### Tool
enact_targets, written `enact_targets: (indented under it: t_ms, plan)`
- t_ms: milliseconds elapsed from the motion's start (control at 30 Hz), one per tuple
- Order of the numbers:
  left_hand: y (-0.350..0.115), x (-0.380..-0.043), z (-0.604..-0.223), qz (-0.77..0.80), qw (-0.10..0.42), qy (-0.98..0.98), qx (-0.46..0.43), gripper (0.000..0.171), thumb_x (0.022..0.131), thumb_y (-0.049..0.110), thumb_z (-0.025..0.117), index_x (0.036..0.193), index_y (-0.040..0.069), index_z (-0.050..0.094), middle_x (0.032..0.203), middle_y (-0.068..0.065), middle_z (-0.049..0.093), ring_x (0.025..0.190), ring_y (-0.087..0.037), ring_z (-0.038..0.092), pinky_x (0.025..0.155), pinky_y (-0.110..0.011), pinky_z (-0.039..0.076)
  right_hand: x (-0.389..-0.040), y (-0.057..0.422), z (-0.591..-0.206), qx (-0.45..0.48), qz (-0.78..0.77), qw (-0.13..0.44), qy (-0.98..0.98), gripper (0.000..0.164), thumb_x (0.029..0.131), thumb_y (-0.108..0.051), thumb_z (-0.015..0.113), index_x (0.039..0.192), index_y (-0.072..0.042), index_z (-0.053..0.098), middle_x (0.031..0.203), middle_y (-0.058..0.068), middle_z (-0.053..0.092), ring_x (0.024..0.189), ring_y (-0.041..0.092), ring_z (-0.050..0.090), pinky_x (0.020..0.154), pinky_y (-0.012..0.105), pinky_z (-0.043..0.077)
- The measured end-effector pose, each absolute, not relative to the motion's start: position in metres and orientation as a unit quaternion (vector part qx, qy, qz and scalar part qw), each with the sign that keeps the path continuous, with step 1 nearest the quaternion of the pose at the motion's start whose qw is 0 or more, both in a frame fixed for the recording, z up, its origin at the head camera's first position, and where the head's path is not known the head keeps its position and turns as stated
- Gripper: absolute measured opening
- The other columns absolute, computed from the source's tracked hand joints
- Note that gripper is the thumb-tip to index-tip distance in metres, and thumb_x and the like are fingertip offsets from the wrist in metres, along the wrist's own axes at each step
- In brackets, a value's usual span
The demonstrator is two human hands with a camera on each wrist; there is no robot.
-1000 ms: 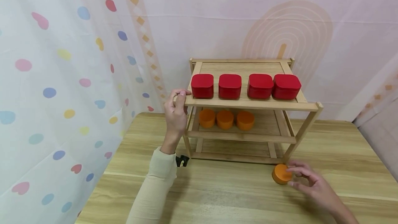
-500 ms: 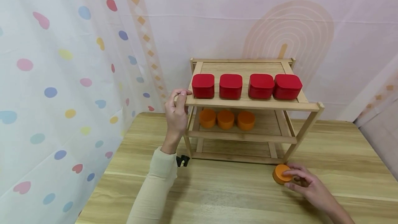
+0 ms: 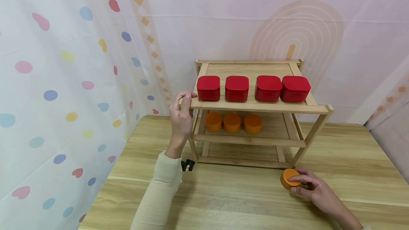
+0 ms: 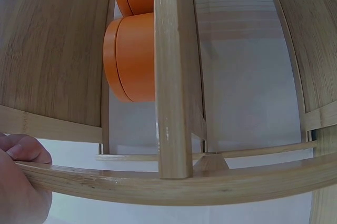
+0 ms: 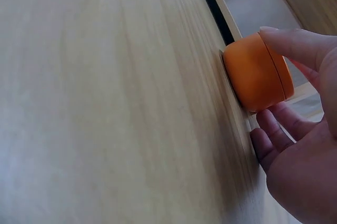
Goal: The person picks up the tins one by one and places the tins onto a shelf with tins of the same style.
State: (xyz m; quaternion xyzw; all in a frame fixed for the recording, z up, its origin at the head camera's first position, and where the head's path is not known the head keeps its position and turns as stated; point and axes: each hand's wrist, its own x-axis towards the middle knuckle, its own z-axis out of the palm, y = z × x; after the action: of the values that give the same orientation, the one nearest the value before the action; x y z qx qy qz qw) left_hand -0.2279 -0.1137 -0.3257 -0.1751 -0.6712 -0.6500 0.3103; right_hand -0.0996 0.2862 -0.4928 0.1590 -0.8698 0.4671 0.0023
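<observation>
My left hand (image 3: 181, 121) grips the front left corner of a three-tier wooden rack (image 3: 258, 107); in the left wrist view its fingers curl round the rack's side rail (image 4: 121, 184). Just off the rack's front right foot, an orange round tin (image 3: 287, 180) stands upright on the table. My right hand (image 3: 319, 192) holds that tin between thumb and fingers, seen closer in the right wrist view, where the tin (image 5: 253, 74) has its base at the tabletop. Three matching orange tins (image 3: 231, 122) stand in a row on the middle shelf, toward the left.
Several red rounded-square tins (image 3: 236, 89) line the front of the top shelf. A small black object (image 3: 187, 165) shows beside my left cuff, near the rack's left foot. Patterned curtains (image 3: 223, 27) hang behind and to the left of the wooden table (image 3: 223, 194).
My right hand has closed in on the orange tin on the table, its fingers now reaching over the top and side. The left hand stays on the rack corner.
</observation>
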Motion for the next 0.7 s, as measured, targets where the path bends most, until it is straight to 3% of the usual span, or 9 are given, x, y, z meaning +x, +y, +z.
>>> enact_targets:
  t_ms: [300, 700]
  plan:
    - [-0.1137, -0.228, -0.3256, -0.657, 0.305, -0.666, -0.178, 0.035, 0.104, 0.026, 0.042, 0.101, -0.004, 0.059, 0.08, 0.002, 0.055, 0.046, -0.013, 0.025, 0.046, -0.021, 0.025, -0.102, 0.287, -0.4945, 0.165, 0.503, -0.018, -0.848, 0.02, 0.089, -0.011, 0.071, 0.109, -0.012, 0.075, 0.142, 0.031, 0.044, 0.118, -0.022, 0.033, 0.091, 0.005, 0.035]
    - [-0.1125, -0.2276, -0.325, -0.676, 0.294, -0.651, -0.183, 0.034, 0.104, 0.025, 0.042, 0.101, -0.005, 0.058, 0.095, -0.004, 0.058, 0.051, -0.01, 0.025, 0.047, -0.02, 0.026, -0.1024, 0.286, -0.496, 0.163, 0.514, -0.012, -0.842, 0.017, 0.09, -0.01, 0.07, 0.106, -0.01, 0.076, 0.137, 0.033, 0.045, 0.117, -0.022, 0.035, 0.09, 0.006, 0.039]
